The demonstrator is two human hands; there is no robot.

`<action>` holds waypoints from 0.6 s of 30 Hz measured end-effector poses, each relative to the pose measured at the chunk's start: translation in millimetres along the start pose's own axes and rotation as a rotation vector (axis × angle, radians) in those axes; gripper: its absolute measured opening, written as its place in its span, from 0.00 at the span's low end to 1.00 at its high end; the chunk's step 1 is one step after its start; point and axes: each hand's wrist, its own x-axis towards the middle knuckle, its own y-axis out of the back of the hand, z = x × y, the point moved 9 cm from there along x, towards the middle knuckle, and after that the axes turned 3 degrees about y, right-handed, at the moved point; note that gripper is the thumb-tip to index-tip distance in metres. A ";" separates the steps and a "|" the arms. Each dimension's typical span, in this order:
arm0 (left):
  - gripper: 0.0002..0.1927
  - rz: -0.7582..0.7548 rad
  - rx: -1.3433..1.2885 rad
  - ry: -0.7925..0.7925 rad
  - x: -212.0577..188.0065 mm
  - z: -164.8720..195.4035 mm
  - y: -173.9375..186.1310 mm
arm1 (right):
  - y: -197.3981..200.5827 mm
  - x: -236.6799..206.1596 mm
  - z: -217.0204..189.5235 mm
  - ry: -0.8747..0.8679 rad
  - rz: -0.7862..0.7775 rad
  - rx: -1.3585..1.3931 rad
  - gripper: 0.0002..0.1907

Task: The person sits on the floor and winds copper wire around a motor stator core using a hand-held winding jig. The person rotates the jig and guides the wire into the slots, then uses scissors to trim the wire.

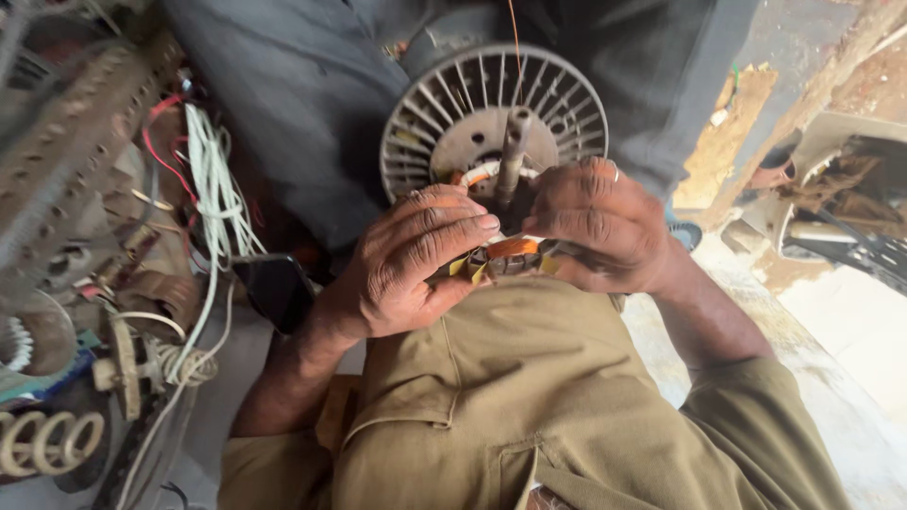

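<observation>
The left hand (406, 269) and right hand (600, 227) pinch, fingertips pressed together, a round grey metal motor housing with radial slotted ribs (491, 113), held against the person's olive shirt. Orange copper windings with yellow insulation strips (510, 250) lie between the fingers. A dull steel shaft (513, 151) stands just above the grip, its long axis pointing away from the body. White wire bundles (213, 189) crowd the left hand's outer side.

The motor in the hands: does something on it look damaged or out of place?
The motor lies opened, its coil bare between the left hand and right hand. Loose white wires hang tangled at the left. No clear damage shows.
</observation>
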 end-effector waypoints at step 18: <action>0.09 -0.143 0.372 -0.162 -3.0 27.6 -30.0 | -30.1 -57.8 -50.1 0.385 -0.038 -0.487 0.14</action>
